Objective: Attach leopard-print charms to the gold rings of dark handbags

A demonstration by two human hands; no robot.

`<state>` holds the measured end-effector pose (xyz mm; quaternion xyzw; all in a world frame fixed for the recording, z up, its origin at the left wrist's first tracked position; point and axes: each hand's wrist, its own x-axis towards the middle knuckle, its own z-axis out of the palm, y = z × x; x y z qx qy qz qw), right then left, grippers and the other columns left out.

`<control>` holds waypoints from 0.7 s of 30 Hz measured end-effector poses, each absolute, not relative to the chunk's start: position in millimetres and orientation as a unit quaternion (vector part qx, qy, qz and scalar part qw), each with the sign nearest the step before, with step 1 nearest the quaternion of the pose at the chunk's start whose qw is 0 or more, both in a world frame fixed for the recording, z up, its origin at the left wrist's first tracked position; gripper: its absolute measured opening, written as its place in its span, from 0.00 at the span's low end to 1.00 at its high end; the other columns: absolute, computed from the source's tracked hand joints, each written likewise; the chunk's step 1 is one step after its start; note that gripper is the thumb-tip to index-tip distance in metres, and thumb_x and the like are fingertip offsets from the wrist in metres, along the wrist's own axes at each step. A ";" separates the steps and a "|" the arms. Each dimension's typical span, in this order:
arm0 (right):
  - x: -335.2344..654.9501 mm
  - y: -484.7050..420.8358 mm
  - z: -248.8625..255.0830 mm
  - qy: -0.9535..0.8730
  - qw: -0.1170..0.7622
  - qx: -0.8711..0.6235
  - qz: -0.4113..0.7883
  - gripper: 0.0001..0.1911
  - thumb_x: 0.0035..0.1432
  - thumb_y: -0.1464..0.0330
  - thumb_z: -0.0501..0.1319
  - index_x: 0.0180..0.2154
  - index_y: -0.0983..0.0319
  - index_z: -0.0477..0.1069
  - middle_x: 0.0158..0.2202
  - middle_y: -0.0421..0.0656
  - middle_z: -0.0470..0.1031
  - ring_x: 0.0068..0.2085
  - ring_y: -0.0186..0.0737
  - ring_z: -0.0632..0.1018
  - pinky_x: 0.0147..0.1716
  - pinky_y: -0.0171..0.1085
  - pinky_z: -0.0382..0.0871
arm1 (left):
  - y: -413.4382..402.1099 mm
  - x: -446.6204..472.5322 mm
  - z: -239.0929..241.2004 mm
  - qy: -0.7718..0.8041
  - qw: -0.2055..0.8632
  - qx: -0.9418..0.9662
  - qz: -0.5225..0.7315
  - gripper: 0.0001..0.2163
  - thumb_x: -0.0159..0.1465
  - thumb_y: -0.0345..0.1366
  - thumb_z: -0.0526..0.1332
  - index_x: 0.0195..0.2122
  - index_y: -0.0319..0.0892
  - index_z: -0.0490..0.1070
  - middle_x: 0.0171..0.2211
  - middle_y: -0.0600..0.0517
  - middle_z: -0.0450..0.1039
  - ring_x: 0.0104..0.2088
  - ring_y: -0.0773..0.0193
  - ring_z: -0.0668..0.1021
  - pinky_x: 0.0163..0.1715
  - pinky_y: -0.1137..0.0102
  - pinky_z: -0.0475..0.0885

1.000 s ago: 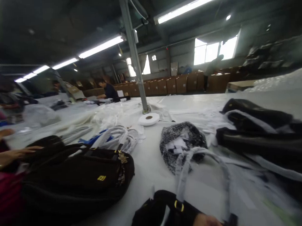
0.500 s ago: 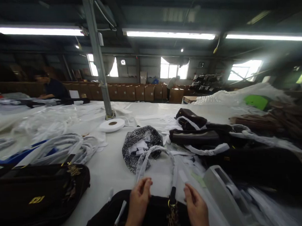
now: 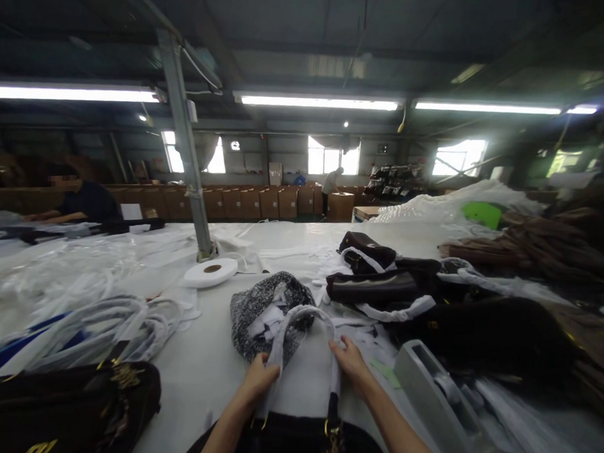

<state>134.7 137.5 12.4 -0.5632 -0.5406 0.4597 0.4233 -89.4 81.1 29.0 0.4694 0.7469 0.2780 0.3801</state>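
Note:
A black handbag lies at the bottom middle, its arched handle wrapped in white material and standing up. My left hand is closed on the left side of this handle. On the opposite side, my right hand pinches the handle with thumb and fingers. A gold-coloured charm hangs at the handle's right base. Just behind the arch sits a black-and-white speckled fabric bag with white paper pieces inside, partly hidden by the handle.
Another black bag lies at left, beside wrapped handles. A white tape roll rests by a metal post. To the right stand a grey tape dispenser and dark bags. Two people work farther back.
Both hands have moved up and forward from above the bag onto the handle's two sides, and have closed on it. The camera view has tilted upward and turned slightly right.

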 end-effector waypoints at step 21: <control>120.1 88.8 58.0 -0.592 0.453 -0.374 0.552 0.18 0.52 0.55 0.62 0.36 0.62 0.67 0.22 0.33 0.62 0.22 0.30 0.64 0.20 0.30 0.60 | 123.8 -107.9 143.2 0.631 0.225 0.608 0.427 0.06 0.57 0.34 0.55 0.28 0.40 0.69 0.15 0.61 0.61 0.15 0.72 0.64 0.15 0.76 0.57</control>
